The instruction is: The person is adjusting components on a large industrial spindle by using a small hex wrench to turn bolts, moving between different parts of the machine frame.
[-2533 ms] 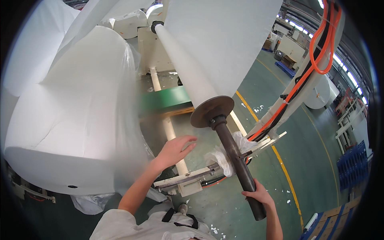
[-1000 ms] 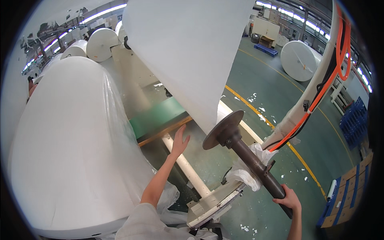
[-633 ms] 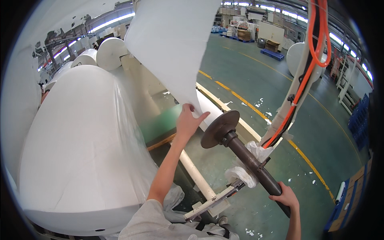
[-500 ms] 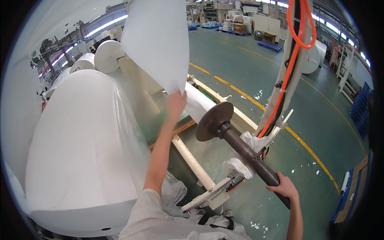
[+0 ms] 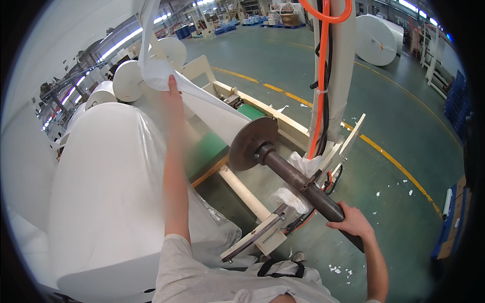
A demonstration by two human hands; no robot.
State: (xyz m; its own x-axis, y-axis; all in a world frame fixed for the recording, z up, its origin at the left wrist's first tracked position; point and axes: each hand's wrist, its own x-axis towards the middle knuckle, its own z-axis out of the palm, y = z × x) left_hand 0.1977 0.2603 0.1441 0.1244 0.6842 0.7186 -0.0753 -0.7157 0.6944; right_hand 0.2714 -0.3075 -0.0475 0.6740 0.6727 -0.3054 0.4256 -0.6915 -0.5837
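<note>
My left hand (image 5: 173, 95) reaches far forward, its fingers closed on the loose end of a white paper sheet (image 5: 157, 70). The sheet rises from there to the upper left and also runs as a white wrap (image 5: 220, 112) along a roller shaft. A dark metal disc (image 5: 246, 147) sits round the shaft where the wrap ends. My right hand (image 5: 352, 220) is wrapped around the near end of the bare dark metal shaft (image 5: 288, 172), which rests across a cream frame. The far end of the shaft is hidden by paper.
A huge white paper roll (image 5: 106, 202) with clear film stands close on my left. A cream post (image 5: 333, 76) with orange hose (image 5: 319, 121) rises right of the shaft. Crumpled plastic (image 5: 295, 199) hangs at the frame (image 5: 252, 245). Paper scraps (image 5: 341, 271) lie on the green floor.
My left hand has moved forward and left, drawing the sheet that way and folding it over. My right hand stays on the shaft. The view has swung a little.
</note>
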